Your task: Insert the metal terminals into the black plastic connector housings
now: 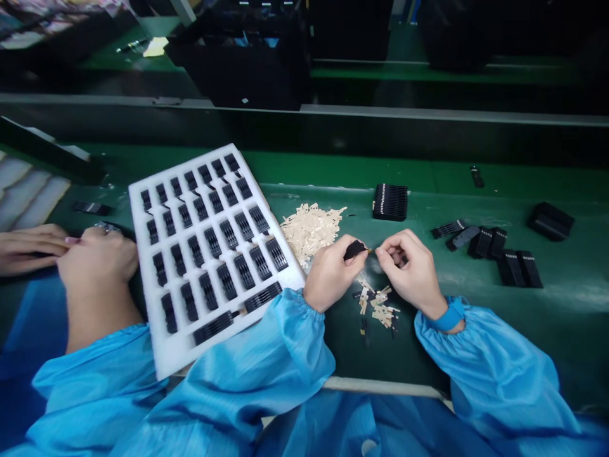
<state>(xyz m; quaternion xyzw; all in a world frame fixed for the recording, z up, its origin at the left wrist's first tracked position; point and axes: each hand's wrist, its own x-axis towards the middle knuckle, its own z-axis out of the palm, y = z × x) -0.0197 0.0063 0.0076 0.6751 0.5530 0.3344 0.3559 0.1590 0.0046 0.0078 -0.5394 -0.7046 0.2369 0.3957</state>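
Note:
My left hand (330,273) is closed in a pinch on a small black part (355,249), held just above the green table. My right hand (410,270) is closed too, its fingertips pinched at the right tip of that same part, on something too small to make out. Under my hands lies a little scatter of beige strips (379,306). A bigger heap of beige strips (311,228) sits just left of my left hand. Left of that, a white foam tray (167,352) holds rows of black parts in slots.
Another person's hands (71,254) work at the left edge beside the foam tray. A black stack (390,202) stands behind my hands. Several loose black parts (495,247) lie at the right. A dark raised rail (380,127) runs across the back of the green table.

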